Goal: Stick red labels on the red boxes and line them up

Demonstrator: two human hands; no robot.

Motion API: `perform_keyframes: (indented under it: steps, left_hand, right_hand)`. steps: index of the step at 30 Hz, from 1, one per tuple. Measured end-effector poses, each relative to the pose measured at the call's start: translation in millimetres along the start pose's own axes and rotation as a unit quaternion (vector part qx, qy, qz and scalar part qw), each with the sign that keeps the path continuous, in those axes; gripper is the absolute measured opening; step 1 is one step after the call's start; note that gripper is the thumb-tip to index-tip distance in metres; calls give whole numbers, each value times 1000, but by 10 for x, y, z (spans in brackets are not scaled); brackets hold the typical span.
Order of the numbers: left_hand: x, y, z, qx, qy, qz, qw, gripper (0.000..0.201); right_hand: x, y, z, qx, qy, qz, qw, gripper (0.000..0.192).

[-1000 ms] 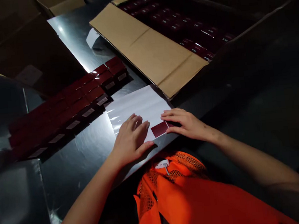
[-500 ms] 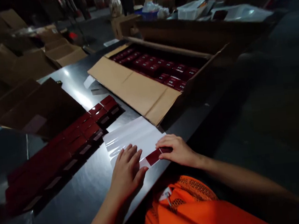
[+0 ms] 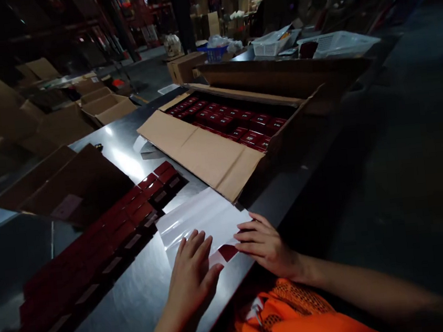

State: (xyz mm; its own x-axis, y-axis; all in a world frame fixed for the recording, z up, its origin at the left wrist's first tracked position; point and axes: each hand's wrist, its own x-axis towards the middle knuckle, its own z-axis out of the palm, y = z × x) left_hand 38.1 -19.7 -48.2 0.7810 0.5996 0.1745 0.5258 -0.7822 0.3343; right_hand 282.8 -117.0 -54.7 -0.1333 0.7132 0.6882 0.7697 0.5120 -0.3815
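Observation:
A glossy white sheet (image 3: 203, 218) lies on the metal table, with a small dark red piece (image 3: 228, 252) at its near edge; whether that is a label or a box is unclear. My left hand (image 3: 195, 274) rests on the sheet's near left part, fingers stretched out and slightly spread. Over the right end of the red piece lies my right hand (image 3: 267, 245), its fingers extended flat and covering much of it; the thumb is hidden. To the left, dark red small boxes (image 3: 117, 230) stand in a long double row.
Beyond the sheet, an open carton (image 3: 204, 149) holds many dark red boxes. Another open cardboard box (image 3: 85, 185) stands at the left on the metal table (image 3: 128, 297). White baskets (image 3: 335, 43) and a blue basket (image 3: 215, 53) are at the back.
The head view has tilted up. My right hand has shifted from a thumb-and-finger hold to fingers laid flat, hiding more of the red piece. My left hand stays on the sheet.

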Motion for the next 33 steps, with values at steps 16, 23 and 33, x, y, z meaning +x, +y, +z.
perform_keyframes:
  steps: [16,23,33]
  left_hand:
    - [8,16,-101,35,16,29,999,58]
    - [16,-55,-161,80,68,57,993,55]
    - [18,-96,-234,96,200,66,973,45]
  right_hand:
    - [3079,1291,-384,-300,-160,341,876,103]
    - [2867,1871,-96,-264,-135,427,854,98]
    - [2940,1389,-297,-74,87,391,913,105]
